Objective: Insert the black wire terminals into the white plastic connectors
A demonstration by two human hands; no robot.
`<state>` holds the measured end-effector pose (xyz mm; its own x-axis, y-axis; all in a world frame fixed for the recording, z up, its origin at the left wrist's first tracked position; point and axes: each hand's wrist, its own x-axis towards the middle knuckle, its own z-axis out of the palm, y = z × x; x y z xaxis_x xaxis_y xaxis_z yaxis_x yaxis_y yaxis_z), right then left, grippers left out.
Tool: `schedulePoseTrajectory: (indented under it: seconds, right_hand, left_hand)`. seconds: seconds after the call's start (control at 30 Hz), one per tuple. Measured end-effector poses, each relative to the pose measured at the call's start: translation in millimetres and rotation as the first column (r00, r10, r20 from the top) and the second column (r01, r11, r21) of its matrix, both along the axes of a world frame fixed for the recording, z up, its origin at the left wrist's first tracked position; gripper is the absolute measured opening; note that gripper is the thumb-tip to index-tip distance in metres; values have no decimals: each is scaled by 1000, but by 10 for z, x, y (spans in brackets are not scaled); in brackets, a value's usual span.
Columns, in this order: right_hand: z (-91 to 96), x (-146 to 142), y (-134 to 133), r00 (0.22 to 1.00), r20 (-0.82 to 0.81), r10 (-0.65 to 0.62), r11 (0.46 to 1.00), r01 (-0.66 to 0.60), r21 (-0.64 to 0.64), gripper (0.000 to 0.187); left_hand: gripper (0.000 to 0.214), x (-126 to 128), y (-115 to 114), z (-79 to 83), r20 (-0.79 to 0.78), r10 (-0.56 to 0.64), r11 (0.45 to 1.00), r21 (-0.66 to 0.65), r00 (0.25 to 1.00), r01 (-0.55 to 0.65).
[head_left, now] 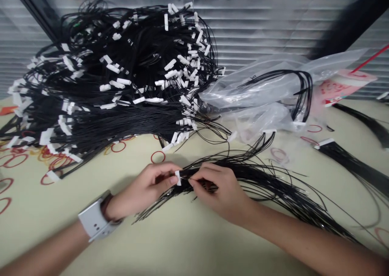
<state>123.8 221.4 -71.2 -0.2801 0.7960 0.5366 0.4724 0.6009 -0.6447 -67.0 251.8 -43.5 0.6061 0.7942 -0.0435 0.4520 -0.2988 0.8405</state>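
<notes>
My left hand (pixel 142 191) pinches a small white connector (pixel 178 177) between thumb and fingers. My right hand (pixel 219 191) is closed in a pinch on thin black wires (pixel 273 187) right at that connector. The loose wires fan out to the right across the pale table (pixel 182 243). A grey watch band (pixel 94 221) wraps my left wrist.
A big heap of black wire harnesses with white connectors (pixel 121 77) fills the back left. A clear plastic bag (pixel 267 90) holding more wires lies at the back right. Red rubber bands (pixel 158 157) are scattered on the table. Another wire bundle (pixel 349 162) lies at the right.
</notes>
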Motion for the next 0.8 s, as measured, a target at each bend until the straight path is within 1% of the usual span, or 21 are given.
schedulePoseTrajectory:
  seconds: [0.3,0.43,0.57,0.7,0.8]
  right_hand:
    - [22,12,4,1000,-9,15,995,-16,-98,16]
    - [26,18,-4,1000,1,13,996,-13,-93,16]
    - [42,24,-7,1000,3,25,994,-25,-103,15]
    - [48,30,-14,1000,7,26,992,-25,-122,17]
    - [36,35,-13,1000,6,26,990,-25,-141,17]
  left_hand:
    - [30,20,-12,-2,-12,-12,1000,25,1000,12]
    - [29,10,-12,-16,16,-45,999,21,999,45]
    - [28,12,-9,-13,-7,-59,998,19,998,59]
    - [26,26,-16,5,-13,-54,998,41,998,54]
    - [26,29,-20,0,-10,-37,999,26,999,37]
